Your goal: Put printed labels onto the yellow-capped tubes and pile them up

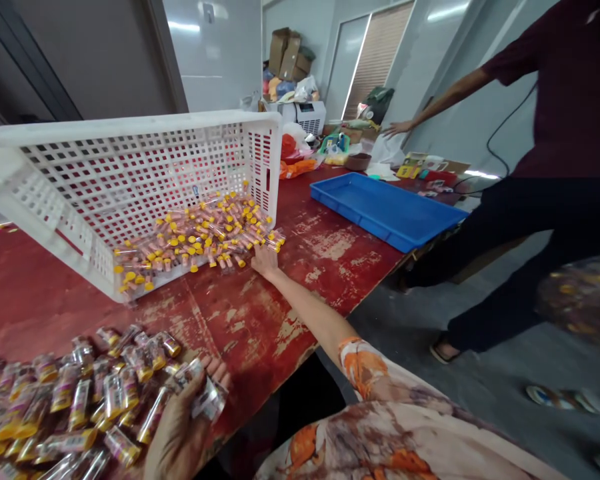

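Observation:
My left hand (177, 420) is closed around crinkled clear plastic wrappers (211, 398), low over the table's front edge. Beside it lies a heap of wrapped yellow-capped tubes (80, 400), small and cylindrical in shiny clear film. Stretched far forward, my right hand (265, 260) is at the front lip of a white basket (145, 123) tipped on its side. Inside the basket is a pile of small pink tubes (205, 230) with yellow caps. Several of these tubes show just beyond my right hand's fingers, which seem curled on them; the fingertips are hidden.
A shallow blue tray (360, 207) sits on the worn red table (325, 267), right of the basket. Bags, boxes and a green basket (335, 143) crowd the far end. At right stands a person (555, 120) with one arm stretched over the table; a blurred bag (585, 297) hangs nearby.

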{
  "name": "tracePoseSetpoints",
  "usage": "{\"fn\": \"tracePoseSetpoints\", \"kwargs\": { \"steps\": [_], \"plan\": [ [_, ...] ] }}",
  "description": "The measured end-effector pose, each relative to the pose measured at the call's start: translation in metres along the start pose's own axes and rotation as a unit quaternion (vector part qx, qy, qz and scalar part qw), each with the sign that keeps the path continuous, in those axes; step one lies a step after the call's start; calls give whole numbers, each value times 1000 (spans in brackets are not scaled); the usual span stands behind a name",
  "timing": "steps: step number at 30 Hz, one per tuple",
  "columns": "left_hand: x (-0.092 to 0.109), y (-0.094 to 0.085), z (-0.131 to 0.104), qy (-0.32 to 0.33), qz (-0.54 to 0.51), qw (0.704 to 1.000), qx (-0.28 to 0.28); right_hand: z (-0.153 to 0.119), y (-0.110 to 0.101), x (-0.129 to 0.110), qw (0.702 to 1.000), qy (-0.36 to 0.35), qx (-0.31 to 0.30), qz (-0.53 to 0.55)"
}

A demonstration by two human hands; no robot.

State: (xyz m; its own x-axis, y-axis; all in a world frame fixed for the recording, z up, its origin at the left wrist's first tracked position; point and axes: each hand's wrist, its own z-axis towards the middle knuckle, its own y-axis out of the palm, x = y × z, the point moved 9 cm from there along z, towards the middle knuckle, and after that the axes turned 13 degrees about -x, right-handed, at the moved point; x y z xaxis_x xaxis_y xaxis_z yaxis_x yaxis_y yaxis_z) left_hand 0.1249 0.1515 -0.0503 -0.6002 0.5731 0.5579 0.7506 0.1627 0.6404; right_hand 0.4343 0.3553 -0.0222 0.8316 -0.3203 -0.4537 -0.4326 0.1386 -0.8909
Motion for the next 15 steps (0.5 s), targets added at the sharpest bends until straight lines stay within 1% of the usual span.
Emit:
{"fn": "tracePoseSetpoints", "kwargs": {
  "steps": [2,4,6,7,9,11,13,15],
  "plan": [
    [-8,6,4,-7,15,1000,0,-8,0,7,997,15,12,70],
    [-11,9,6,-16,18,1000,8,-19,0,15,987,32,25,154],
    [-13,10,7,-22,4,1000,15,-33,-1,26,967,49,37,249],
    [-13,11,8,-20,-1,1000,13,-41,-1,32,952,53,41,300],
    [-12,14,9,-8,10,1000,0,-60,-1,41,914,48,38,402],
    [-10,19,11,8,37,999,-16,-82,0,45,867,25,16,498],
    [-9,23,12,29,62,997,-23,-106,0,43,816,-6,-21,578],
    [-8,26,14,42,78,996,-21,-131,-1,36,766,-35,-63,639]
  ]
}}
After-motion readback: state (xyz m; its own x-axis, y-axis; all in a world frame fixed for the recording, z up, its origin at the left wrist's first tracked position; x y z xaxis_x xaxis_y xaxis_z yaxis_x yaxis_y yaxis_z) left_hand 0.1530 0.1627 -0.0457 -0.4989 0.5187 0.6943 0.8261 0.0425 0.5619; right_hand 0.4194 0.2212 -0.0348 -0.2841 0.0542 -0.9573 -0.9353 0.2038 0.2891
